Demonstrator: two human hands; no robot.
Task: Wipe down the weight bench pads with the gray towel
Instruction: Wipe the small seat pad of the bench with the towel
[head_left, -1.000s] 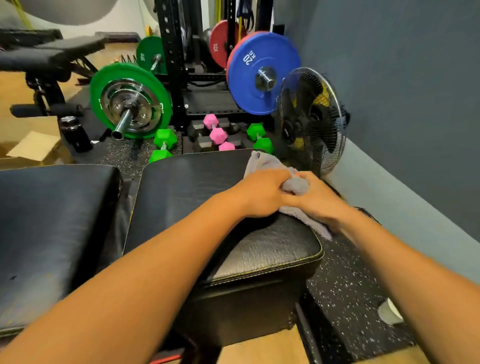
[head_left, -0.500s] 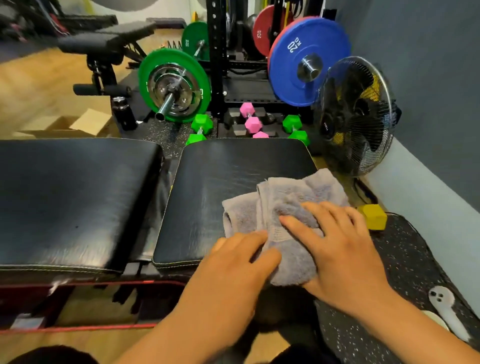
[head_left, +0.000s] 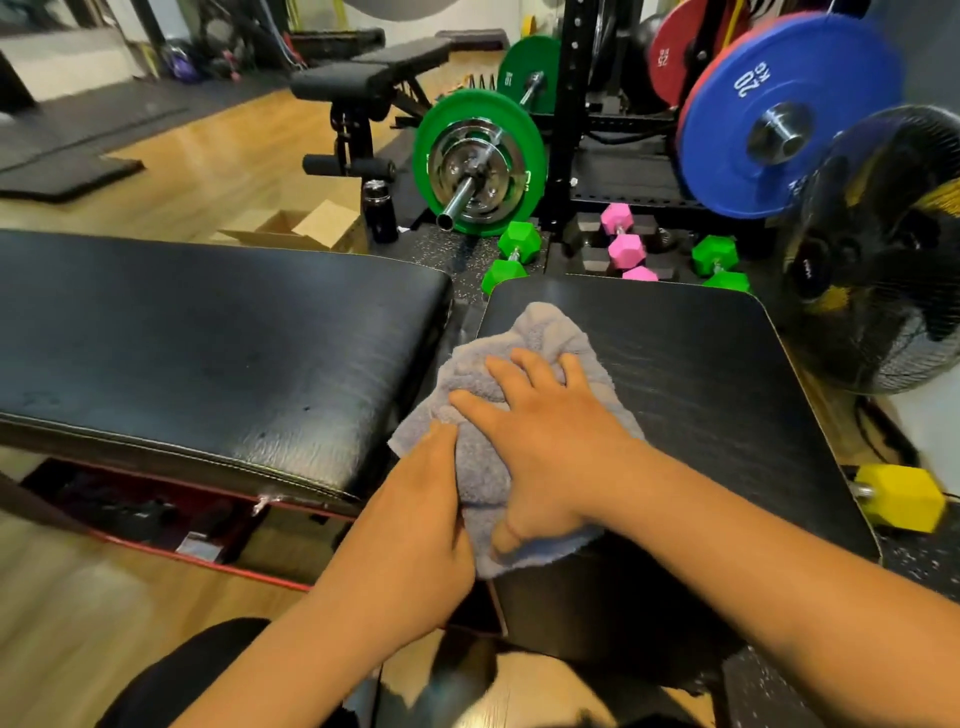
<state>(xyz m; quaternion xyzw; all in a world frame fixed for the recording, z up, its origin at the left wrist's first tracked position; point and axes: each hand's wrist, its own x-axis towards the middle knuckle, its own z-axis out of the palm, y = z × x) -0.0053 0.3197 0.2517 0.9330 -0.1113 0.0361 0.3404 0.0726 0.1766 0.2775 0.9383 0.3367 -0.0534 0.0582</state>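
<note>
A person's right hand (head_left: 550, 447) presses flat, fingers spread and straight, on the gray towel (head_left: 524, 364), which is bunched at the near left corner of the short bench pad (head_left: 701, 389). The left hand (head_left: 421, 519) lies along the towel's left edge; whether its fingers pinch the cloth cannot be told. Faint streaks across the short pad suggest wiping there is under way. The long pad (head_left: 208, 338), across the gap left of the short pad, bears no towel and likely awaits its turn, putting the job midway at best.
</note>
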